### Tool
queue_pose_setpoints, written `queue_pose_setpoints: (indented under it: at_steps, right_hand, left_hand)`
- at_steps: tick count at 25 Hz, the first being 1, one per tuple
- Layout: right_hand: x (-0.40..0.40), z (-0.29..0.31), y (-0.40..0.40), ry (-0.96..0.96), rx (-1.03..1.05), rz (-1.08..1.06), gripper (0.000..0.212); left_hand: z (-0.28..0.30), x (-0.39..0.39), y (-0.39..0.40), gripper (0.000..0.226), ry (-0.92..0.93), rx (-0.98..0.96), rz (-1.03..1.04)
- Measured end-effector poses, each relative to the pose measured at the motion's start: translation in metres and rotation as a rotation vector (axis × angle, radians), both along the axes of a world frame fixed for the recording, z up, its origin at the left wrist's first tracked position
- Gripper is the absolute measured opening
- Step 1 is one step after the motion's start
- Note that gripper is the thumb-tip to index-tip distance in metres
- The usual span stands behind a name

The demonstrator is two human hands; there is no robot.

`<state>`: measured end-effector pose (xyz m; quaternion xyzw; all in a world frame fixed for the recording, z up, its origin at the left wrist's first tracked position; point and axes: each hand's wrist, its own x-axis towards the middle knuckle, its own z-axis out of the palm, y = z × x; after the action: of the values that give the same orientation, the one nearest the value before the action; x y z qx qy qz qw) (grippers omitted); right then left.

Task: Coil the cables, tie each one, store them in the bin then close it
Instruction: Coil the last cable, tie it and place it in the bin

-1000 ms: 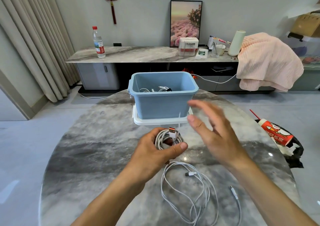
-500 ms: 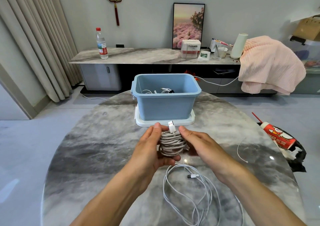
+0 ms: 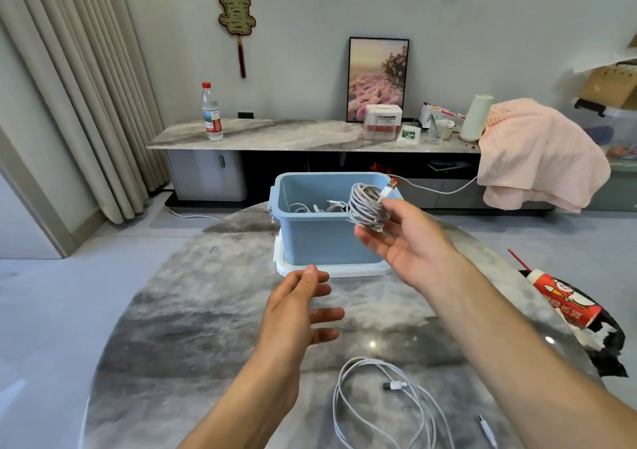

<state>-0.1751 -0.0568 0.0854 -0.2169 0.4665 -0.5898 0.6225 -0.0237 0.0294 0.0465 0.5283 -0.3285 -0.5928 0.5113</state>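
Observation:
My right hand point(image 3: 410, 242) holds a coiled grey-white cable point(image 3: 367, 207) with a USB plug sticking up, raised in front of the right rim of the blue bin point(image 3: 310, 242). The bin stands open on its white lid point(image 3: 331, 271) at the far middle of the marble table and has several white cables point(image 3: 317, 206) inside. My left hand point(image 3: 296, 314) hovers over the table below the bin, fingers spread, holding nothing. A loose white cable point(image 3: 389, 404) lies uncoiled on the table near the front edge.
The round marble table point(image 3: 193, 328) drops off at left and right. A red carton on a dark bag point(image 3: 565, 300) sits at the table's right edge. Behind stand a sideboard point(image 3: 275, 136) with a water bottle point(image 3: 211, 112), a framed picture, boxes and a pink blanket point(image 3: 537, 155).
My right hand took the coiled cable from my left hand and lifted it up to the bin's right rim. My left hand let go and opened over the table.

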Motion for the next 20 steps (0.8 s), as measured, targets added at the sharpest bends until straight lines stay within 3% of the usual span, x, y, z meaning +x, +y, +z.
queue_pose_setpoints:
  at_steps: [2, 4, 7, 9, 13, 16, 18, 20]
  right_hand:
    - [0.015, 0.014, -0.041, -0.032, 0.003, -0.040, 0.017]
    - [0.027, 0.019, -0.075, 0.054, 0.053, -0.023, 0.026]
    - [0.026, 0.003, -0.087, 0.508, 0.158, -0.016, 0.035]
    - [0.016, -0.012, -0.066, 0.687, 0.128, 0.008, 0.033]
    - [-0.027, -0.044, 0.008, 0.804, 0.161, 0.347, 0.020]
    - [-0.061, -0.075, 0.052, 1.197, 0.162, 0.652, 0.017]
    - [-0.078, -0.101, 0.066, 1.604, 0.124, 0.771, 0.020]
    - [-0.084, -0.124, 0.078, 1.764, 0.142, 0.871, 0.025]
  left_hand:
    - [0.001, 0.001, 0.000, 0.030, 0.015, 0.001, -0.004]
    - [0.004, 0.005, -0.004, 0.032, 0.014, -0.010, 0.008]
    - [0.006, 0.012, -0.011, 0.033, 0.006, -0.025, 0.014]
    - [0.008, 0.014, -0.012, 0.031, 0.007, -0.041, -0.007]
    - [0.006, 0.008, -0.008, 0.025, -0.056, -0.040, -0.090]
    - [-0.007, 0.003, -0.006, 0.019, -0.159, -0.038, -0.180]
    - [-0.028, 0.000, -0.007, 0.013, -0.460, -0.101, -0.270]
    - [-0.058, -0.006, -0.005, 0.016, -1.008, -0.200, -0.465]
